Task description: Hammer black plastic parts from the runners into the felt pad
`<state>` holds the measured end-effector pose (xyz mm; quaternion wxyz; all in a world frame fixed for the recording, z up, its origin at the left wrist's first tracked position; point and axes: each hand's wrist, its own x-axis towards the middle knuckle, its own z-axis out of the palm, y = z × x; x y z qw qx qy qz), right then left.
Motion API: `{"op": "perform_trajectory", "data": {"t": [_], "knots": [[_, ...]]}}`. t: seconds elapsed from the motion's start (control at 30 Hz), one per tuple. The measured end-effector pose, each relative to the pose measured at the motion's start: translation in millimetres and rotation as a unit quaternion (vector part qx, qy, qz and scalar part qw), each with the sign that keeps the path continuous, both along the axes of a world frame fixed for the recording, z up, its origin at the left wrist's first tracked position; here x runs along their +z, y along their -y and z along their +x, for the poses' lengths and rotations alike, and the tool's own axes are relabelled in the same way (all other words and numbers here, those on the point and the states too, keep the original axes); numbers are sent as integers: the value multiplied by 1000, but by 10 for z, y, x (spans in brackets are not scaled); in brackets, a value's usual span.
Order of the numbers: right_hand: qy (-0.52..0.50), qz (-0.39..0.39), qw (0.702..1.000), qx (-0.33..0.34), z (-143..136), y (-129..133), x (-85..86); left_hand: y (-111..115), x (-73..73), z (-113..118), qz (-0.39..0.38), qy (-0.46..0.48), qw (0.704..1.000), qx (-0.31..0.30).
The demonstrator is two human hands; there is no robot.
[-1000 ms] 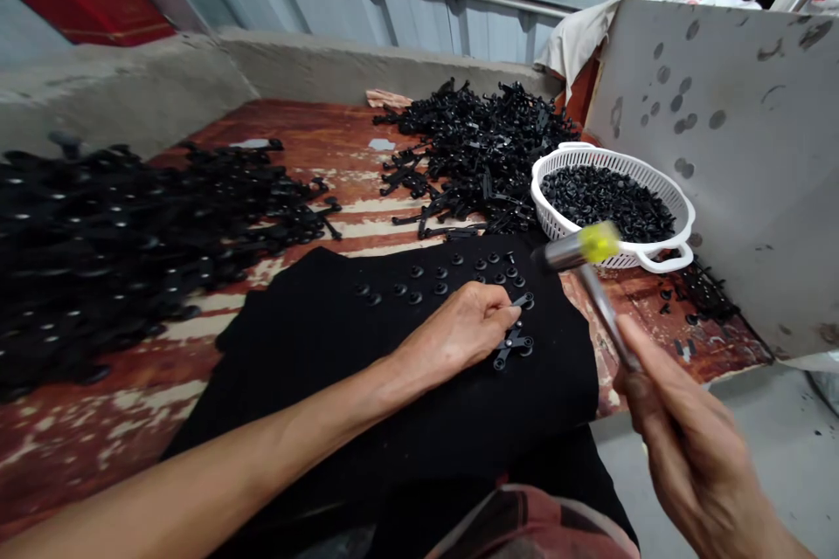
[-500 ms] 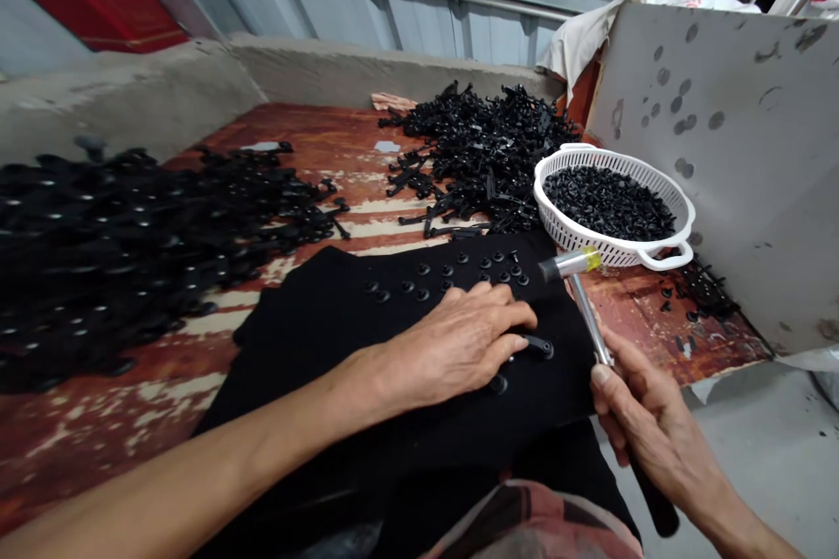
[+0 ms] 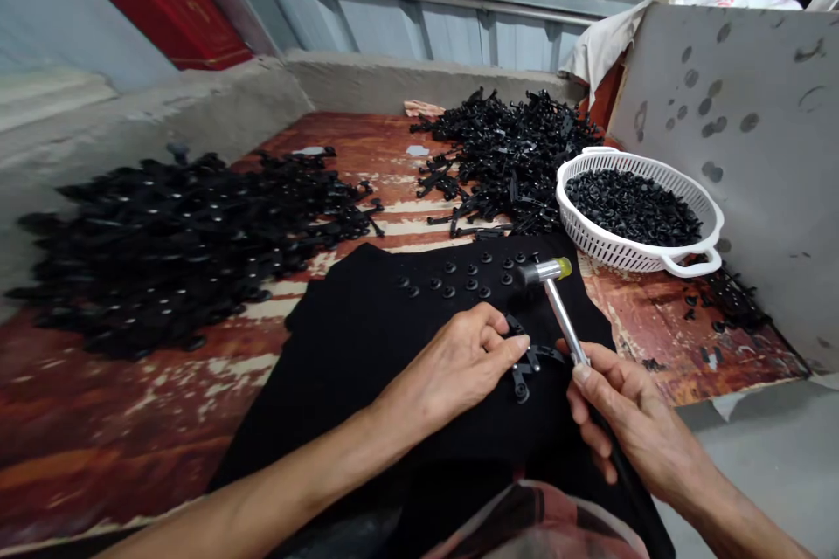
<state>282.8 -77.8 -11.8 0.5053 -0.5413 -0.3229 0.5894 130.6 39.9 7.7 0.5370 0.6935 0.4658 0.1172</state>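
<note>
My right hand (image 3: 622, 402) is wrapped round a mallet (image 3: 562, 314) with a silver shaft, a dark face and a yellow face; its head is raised over the black cloth (image 3: 367, 349). With thumb and fingers closed, my left hand (image 3: 459, 358) pinches a black plastic bracket (image 3: 524, 367) with several arms, low over the cloth. One arm ends in a round knob. Beyond my left hand, several small round black caps (image 3: 471, 283) stand in loose rows on the cloth. My fingers hide part of the bracket.
A white plastic basket (image 3: 646, 260) full of small black caps stands at the right, beside a grey panel (image 3: 740, 140). Heaps of black plastic parts lie at the back (image 3: 517, 148) and left (image 3: 163, 244) on the worn red tabletop (image 3: 229, 376).
My left hand has moved from reaching flat over the cloth to pinching the bracket, which now shows raised arms. The mallet has shifted slightly left, and the view has turned left.
</note>
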Motion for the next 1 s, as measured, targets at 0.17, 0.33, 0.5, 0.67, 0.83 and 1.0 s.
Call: {"op": "perform_trajectory", "data": {"t": [0.17, 0.33, 0.5, 0.67, 0.83, 1.0], "knots": [[-47, -7, 998, -30, -101, 64, -19, 10, 39, 57, -8, 18, 1000, -19], [-117, -4, 992, -51, -135, 108, -42, -69, 101, 42, 8, 25, 999, -39], [-123, 9, 985, -119, -58, 136, -52, -211, 136, 45, -64, 30, 997, 2], [-108, -7, 982, -154, 27, 223, -89, -298, 89, 55, -88, 44, 995, 6], [-106, -23, 982, -154, 50, 281, -132, -309, 59, 71, -71, 63, 995, 23], [-105, -23, 985, -135, 69, 284, -148, -323, 70, 40, -66, 73, 995, 18]]}}
